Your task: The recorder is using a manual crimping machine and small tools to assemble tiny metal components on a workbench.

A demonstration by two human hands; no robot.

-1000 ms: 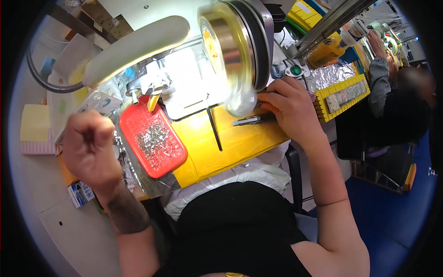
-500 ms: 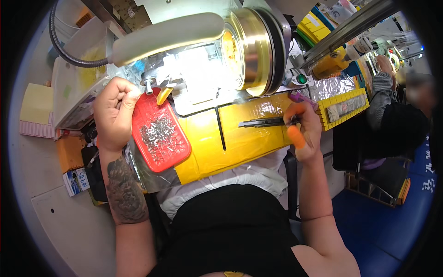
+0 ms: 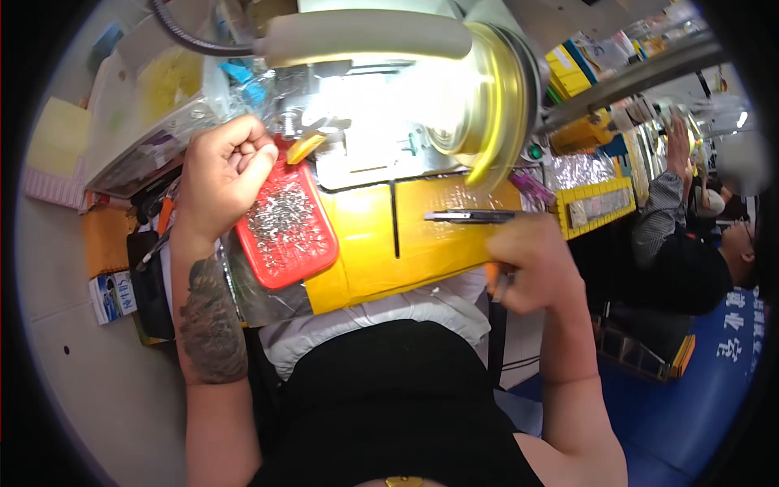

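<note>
My left hand [image 3: 223,174] is closed in a pinch over the upper left corner of a red tray [image 3: 326,253]; anything between its fingertips is too small to make out. Many small shiny metal pieces [image 3: 284,215] are heaped in that tray. A small yellow piece [image 3: 306,148] lies by its far edge. On the right, my right hand [image 3: 540,264] has its fingers curled in, smeared by motion. Something orange [image 3: 493,280] shows at its fingertips; what they grip is hidden. Just past that hand, a slim black and silver utility knife [image 3: 471,216] rests on the yellow mat [image 3: 365,276].
A pale lamp arm [image 3: 365,39] and a round brass-coloured head [image 3: 487,105] hang over a brightly lit white surface. A clear plastic bin [image 3: 130,154] stands at left. A yellow ridged tray [image 3: 596,213] sits at right, with a co-worker [image 3: 682,252] beyond it.
My right hand has turned over and its fingers have curled in. The view has shifted, and the lamp now sits further right. My left hand stays pinched near the red tray.
</note>
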